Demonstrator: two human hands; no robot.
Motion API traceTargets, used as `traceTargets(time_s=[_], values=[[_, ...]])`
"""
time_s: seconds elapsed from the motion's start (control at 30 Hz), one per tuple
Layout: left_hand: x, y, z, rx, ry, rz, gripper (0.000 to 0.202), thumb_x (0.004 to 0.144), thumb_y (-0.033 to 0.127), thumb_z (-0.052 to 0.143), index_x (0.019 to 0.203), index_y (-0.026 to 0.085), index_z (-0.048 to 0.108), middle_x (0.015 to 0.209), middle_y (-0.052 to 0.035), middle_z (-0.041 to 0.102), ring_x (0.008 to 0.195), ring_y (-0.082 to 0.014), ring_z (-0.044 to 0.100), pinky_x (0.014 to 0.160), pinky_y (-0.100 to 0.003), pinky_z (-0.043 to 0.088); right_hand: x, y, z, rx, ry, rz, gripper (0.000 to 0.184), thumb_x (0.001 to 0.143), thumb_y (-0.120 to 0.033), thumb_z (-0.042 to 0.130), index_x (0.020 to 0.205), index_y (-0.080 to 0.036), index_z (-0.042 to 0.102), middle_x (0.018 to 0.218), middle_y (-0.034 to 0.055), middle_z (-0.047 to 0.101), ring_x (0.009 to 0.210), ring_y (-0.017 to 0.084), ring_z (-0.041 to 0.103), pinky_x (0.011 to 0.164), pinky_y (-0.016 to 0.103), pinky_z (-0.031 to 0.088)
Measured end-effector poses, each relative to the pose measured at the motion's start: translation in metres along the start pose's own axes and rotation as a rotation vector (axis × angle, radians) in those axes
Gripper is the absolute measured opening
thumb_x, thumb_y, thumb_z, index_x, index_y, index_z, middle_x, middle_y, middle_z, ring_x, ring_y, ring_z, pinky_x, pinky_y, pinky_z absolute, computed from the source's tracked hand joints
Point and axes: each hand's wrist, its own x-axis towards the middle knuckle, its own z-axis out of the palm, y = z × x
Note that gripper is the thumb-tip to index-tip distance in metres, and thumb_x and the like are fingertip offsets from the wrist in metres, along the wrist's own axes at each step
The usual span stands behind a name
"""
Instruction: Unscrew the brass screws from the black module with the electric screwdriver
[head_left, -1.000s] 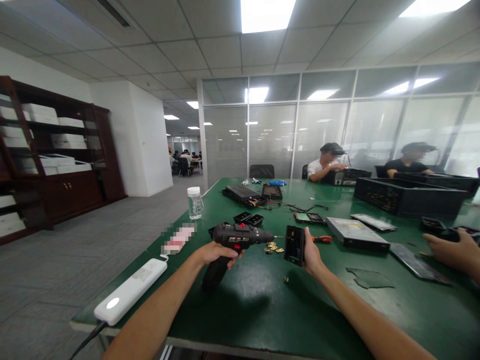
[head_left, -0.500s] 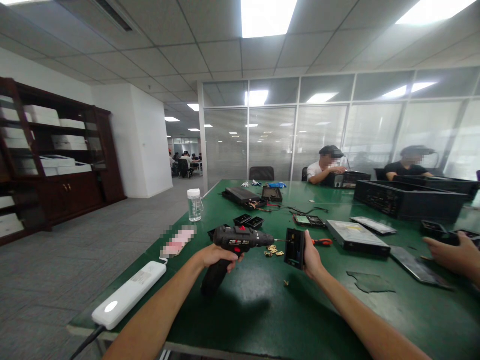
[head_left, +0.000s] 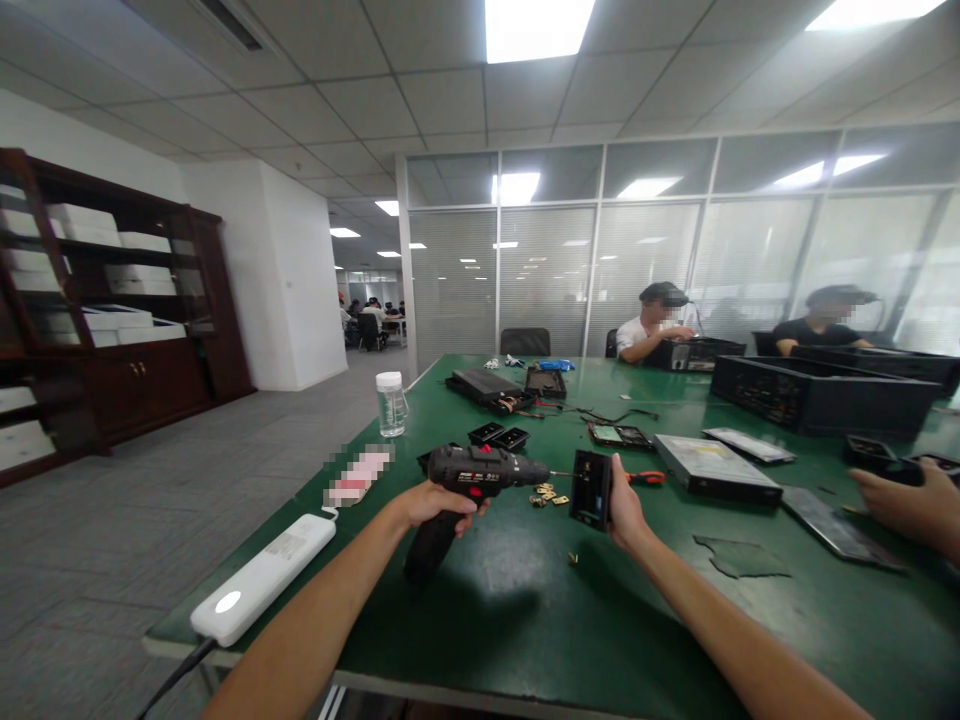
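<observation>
My left hand (head_left: 444, 503) is wrapped round the grip of a black cordless drill (head_left: 480, 474) with red switches. Its long thin bit points right and reaches the near face of a small black plastic box (head_left: 591, 488). That open-sided box is held up above the table by my right hand (head_left: 624, 503), fingers closed on its right side and partly hidden behind it. Below the bit lie several small brass-coloured metal pieces (head_left: 546, 495). One little brass piece (head_left: 573, 559) rests nearer to me. An orange-and-black screwdriver handle (head_left: 646, 478) shows just beyond my right hand.
The green table (head_left: 480, 620) carries a white power strip (head_left: 266, 575), a clear bottle (head_left: 391, 405), black plastic trays (head_left: 499, 437), an optical drive (head_left: 712, 470) and a large black case (head_left: 829, 395). A co-worker's hand (head_left: 911, 495) is at the right. Two people sit across the table.
The whole view has shifted slightly. The drill and the black box stay held in nearly the same position; the box's open face has turned a little.
</observation>
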Motion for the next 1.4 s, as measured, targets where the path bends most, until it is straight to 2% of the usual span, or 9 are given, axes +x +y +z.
traceTargets(time_s=[0.3,0.57,0.97,1.17,1.4], values=[[-0.0002,0.0012,0.0007,0.003,0.000,-0.005,0.035,0.065,0.026,0.059,0.093,0.007,0.052,0.084,-0.0088,0.051,0.053,-0.0078,0.047,0.051,-0.023,0.040,0.0010,0.0002,0.0002,-0.010,0.012,0.006,0.051,0.063,-0.062,0.046,0.081,-0.016,0.058,0.055,0.0018,0.060,0.050,0.018,0.057,0.049,0.031,0.048],[-0.0002,0.0014,0.0005,-0.001,-0.003,-0.009,0.035,0.065,0.026,0.059,0.094,0.007,0.052,0.084,-0.0087,0.051,0.053,-0.0079,0.047,0.051,-0.023,0.040,-0.0017,-0.0010,0.0014,-0.020,0.016,0.006,0.050,0.066,-0.061,0.044,0.081,-0.015,0.058,0.055,0.0028,0.060,0.052,0.018,0.058,0.050,0.031,0.048],[-0.0002,0.0005,0.0008,-0.011,0.016,-0.001,0.034,0.065,0.026,0.059,0.093,0.007,0.053,0.084,-0.0086,0.051,0.053,-0.0080,0.047,0.051,-0.024,0.040,-0.0032,-0.0018,0.0024,0.012,0.022,0.022,0.049,0.062,-0.061,0.048,0.077,-0.016,0.058,0.055,0.0022,0.059,0.049,0.018,0.057,0.049,0.032,0.048],[0.0000,0.0007,-0.0004,-0.010,0.000,-0.009,0.033,0.066,0.025,0.058,0.093,0.007,0.052,0.085,-0.0093,0.051,0.053,-0.0087,0.048,0.052,-0.024,0.040,-0.0025,-0.0002,0.0004,0.017,-0.024,0.020,0.049,0.061,-0.061,0.049,0.077,-0.015,0.058,0.056,0.0028,0.060,0.048,0.018,0.057,0.049,0.032,0.048],[0.0000,0.0008,-0.0004,-0.021,-0.001,-0.009,0.032,0.066,0.023,0.057,0.093,0.007,0.052,0.085,-0.0095,0.050,0.054,-0.0086,0.048,0.052,-0.024,0.040,-0.0009,0.0000,0.0005,-0.005,-0.015,0.028,0.050,0.063,-0.062,0.047,0.078,-0.016,0.058,0.055,0.0029,0.060,0.049,0.019,0.057,0.049,0.032,0.048]])
